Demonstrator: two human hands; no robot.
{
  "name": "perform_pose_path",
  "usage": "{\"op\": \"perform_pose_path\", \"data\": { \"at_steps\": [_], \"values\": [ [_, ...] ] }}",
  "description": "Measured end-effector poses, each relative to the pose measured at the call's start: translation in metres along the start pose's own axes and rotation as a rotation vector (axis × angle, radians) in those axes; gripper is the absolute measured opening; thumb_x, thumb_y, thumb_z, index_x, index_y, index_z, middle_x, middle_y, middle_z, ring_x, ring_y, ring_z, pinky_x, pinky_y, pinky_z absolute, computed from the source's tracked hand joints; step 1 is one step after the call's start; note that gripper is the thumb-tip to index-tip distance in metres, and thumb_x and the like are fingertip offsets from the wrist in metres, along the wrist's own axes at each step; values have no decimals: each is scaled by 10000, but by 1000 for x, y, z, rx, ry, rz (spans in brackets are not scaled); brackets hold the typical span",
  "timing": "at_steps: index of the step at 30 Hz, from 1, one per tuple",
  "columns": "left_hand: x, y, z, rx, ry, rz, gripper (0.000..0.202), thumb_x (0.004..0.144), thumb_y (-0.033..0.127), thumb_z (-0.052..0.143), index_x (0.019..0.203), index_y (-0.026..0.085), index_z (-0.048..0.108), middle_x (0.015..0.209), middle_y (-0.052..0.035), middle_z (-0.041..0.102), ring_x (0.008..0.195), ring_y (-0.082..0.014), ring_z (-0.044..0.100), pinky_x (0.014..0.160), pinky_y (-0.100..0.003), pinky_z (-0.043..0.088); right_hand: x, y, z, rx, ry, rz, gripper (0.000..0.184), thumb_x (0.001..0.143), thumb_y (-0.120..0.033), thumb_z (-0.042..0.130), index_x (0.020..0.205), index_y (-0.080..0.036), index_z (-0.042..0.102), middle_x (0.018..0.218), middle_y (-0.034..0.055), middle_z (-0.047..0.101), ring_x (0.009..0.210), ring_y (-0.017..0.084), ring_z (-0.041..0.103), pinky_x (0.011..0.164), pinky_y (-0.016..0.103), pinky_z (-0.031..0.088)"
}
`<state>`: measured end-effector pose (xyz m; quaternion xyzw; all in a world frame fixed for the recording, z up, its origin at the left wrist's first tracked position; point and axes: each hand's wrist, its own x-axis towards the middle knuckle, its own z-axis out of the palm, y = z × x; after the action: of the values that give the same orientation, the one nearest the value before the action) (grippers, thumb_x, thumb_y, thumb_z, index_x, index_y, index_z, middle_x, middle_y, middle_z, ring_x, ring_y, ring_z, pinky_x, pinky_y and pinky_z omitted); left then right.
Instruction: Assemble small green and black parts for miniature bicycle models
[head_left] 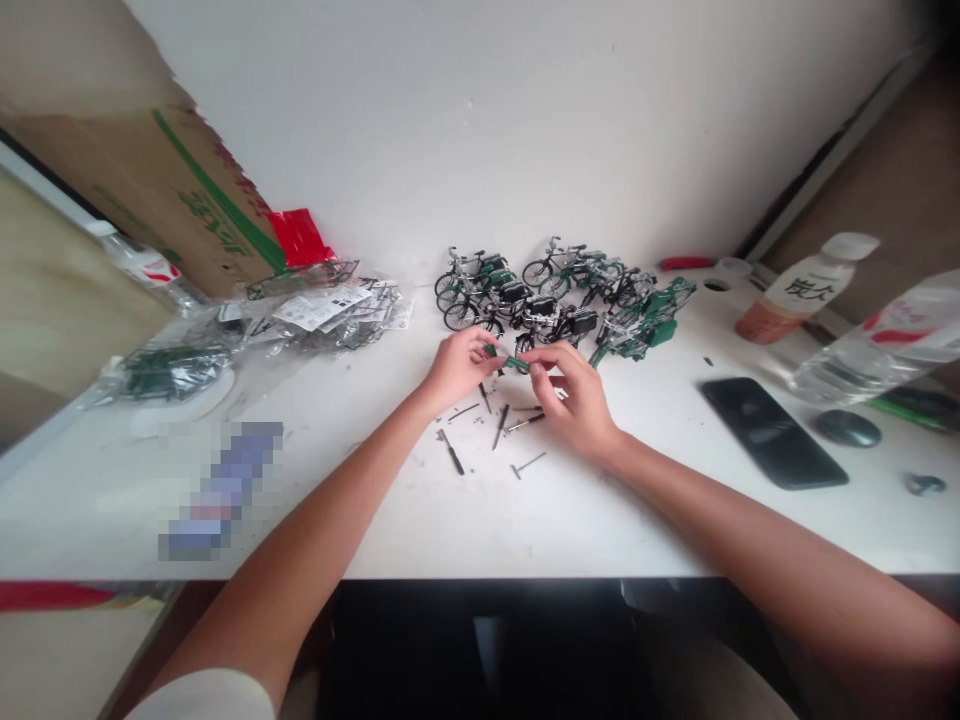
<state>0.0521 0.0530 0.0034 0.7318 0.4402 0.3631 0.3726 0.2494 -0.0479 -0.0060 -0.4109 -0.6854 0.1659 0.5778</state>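
Between my two hands is a small green part (516, 363), held over the table just in front of the model bicycles. My left hand (466, 365) pinches its left end, and the fingertips of my right hand (571, 392) close on its right end. Its exact kind is too small to make out. Close behind stand several miniature bicycles (480, 290), black and green with silver parts. Below my hands lie small screwdrivers (452, 452), a little T-shaped metal piece (529, 465) and scattered tiny bits.
Left are plastic bags of parts with paper sheets (322, 312) and a wrapped green bundle (169, 372). Right are a black phone (774, 432), a dark mouse-like object (847, 428), a drink bottle (799, 290) and a clear bottle (885, 340). The table's front edge runs below my forearms.
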Motion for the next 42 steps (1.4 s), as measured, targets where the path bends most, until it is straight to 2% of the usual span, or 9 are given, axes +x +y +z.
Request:
{"op": "perform_pose_path", "data": {
  "at_steps": [3,6,8,11,13,19,26,35,42],
  "values": [
    [-27,5,0,-232,34,-48,415,777,395,948,1058,145,771,864,-69,799,788,-230,787,800,-386,662,-3,1,3,93,25,65,221,1099,-434,607,1194,-304,758,1094,77,704,844,192,697,595,324,657],
    [-51,8,5,-448,56,-109,560,804,540,929,1144,118,789,1023,-121,845,916,-279,833,968,-490,692,-6,4,6,200,11,101,219,1057,-455,692,1186,-306,789,1083,65,712,740,165,689,570,333,696],
    [-62,9,10,-534,58,-111,642,825,557,916,1253,100,771,1109,-142,848,1027,-307,833,1071,-541,664,-8,5,8,220,-11,84,207,1018,-443,758,1161,-305,817,1070,66,726,803,187,721,618,357,733],
    [-69,11,15,-610,52,-116,736,828,506,932,1396,90,716,1063,-121,856,1064,-313,834,1120,-556,645,-9,6,8,197,-47,41,187,994,-395,796,1152,-312,850,1062,73,752,915,222,749,685,388,751],
    [-71,14,16,-646,36,-124,739,831,472,938,1416,85,706,1046,-114,859,1067,-309,836,1125,-545,645,-8,6,7,138,-54,6,182,1009,-359,779,1168,-320,858,1048,69,772,895,215,751,684,382,736],
    [-78,24,10,-720,20,-131,653,832,379,959,1369,73,745,1172,-161,847,1115,-311,830,1110,-482,662,-1,2,-1,-106,-78,-131,196,1036,-285,740,1187,-277,864,976,73,800,842,194,727,625,317,636],
    [-79,20,12,-704,47,-127,574,830,369,963,1303,91,793,1200,-159,840,985,-283,856,1017,-470,715,-3,-1,1,-62,-46,-98,190,983,-262,809,1158,-301,872,962,60,814,805,189,720,575,308,584],
    [-76,21,4,-768,-63,-124,582,803,371,987,1301,129,809,1223,-157,836,1092,-302,836,1100,-515,667,0,-3,-1,-46,-6,-113,146,965,-282,824,1096,-287,888,899,67,810,773,194,700,571,323,569],
    [-76,16,6,-684,-5,-71,490,824,414,964,1196,123,837,1102,-136,857,973,-281,849,967,-488,728,2,-1,-2,-46,-41,-141,120,963,-284,828,1063,-296,891,890,56,825,754,196,682,605,353,569]
  ]
}}
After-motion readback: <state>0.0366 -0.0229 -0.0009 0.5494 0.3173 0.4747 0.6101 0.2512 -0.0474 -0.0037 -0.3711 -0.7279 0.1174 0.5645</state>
